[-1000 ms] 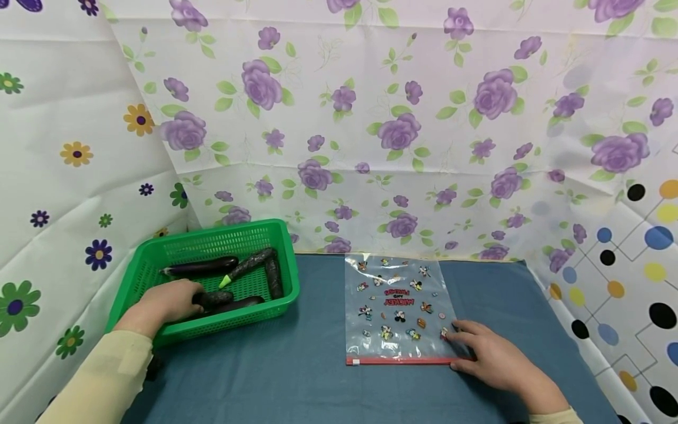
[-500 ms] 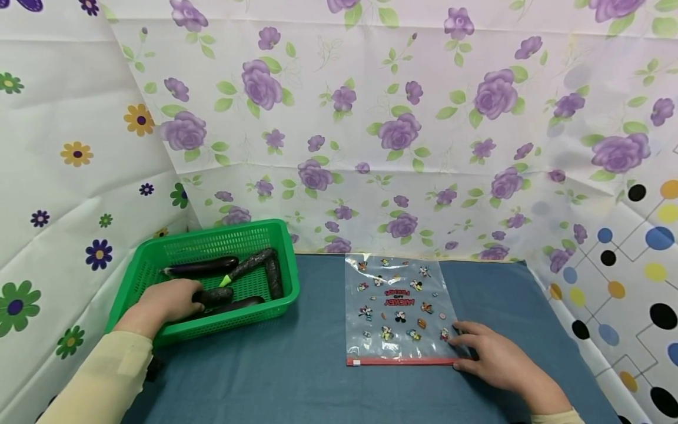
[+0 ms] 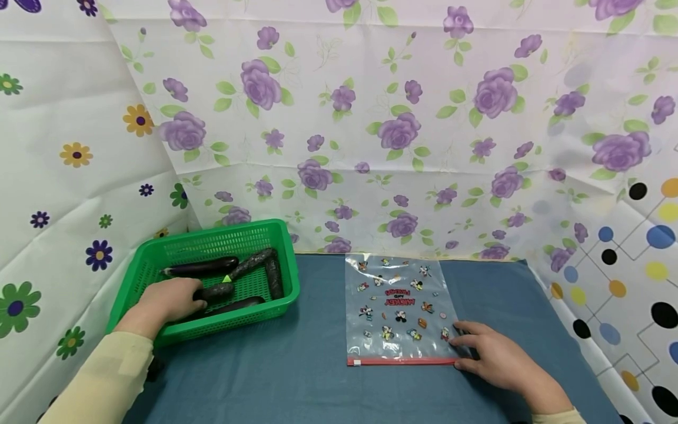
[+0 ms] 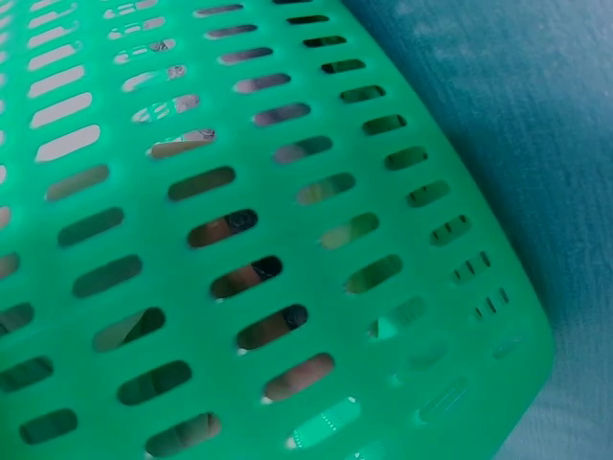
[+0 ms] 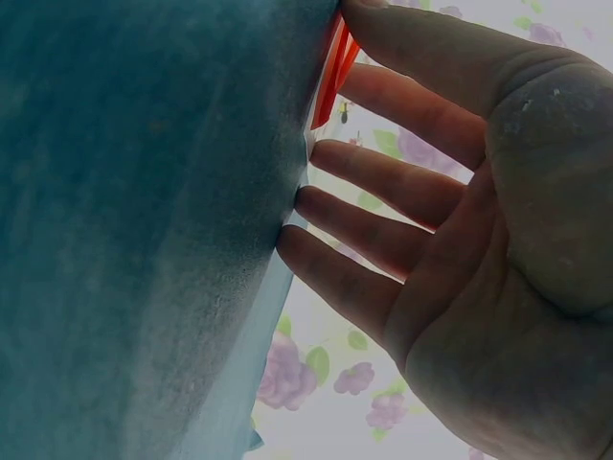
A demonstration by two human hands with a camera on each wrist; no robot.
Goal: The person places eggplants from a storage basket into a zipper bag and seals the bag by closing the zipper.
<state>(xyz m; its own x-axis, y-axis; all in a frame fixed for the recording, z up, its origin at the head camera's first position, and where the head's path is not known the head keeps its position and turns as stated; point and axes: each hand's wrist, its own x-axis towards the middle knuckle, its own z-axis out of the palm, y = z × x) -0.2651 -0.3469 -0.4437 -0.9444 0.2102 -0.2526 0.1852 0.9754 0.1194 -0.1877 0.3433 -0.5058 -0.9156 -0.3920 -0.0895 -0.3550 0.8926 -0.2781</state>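
In the head view my left hand (image 3: 172,300) reaches into a green basket (image 3: 290,277) and grips a dark, rough-skinned, elongated vegetable (image 3: 218,291), whose near end the fingers hide. Beside it lie one glossy eggplant (image 3: 201,267) behind and another eggplant (image 3: 241,304) in front. The left wrist view shows mostly the slotted basket wall (image 4: 287,211), with bits of fingers behind it. My right hand (image 3: 495,356) rests at the near right corner of a clear zip bag (image 3: 399,330), its fingers spread and touching the edge. In the right wrist view the thumb is by the red zip strip (image 5: 333,77).
Dark rough vegetables (image 3: 272,274), one with a green tip (image 3: 226,279), lie at the basket's right end. A blue cloth (image 3: 296,377) covers the table. Patterned sheets (image 3: 318,118) hang at the back and both sides.
The rough vegetable in my left hand has shifted slightly up and right, partly covering the green tip behind it. My right hand and the bag have barely moved.
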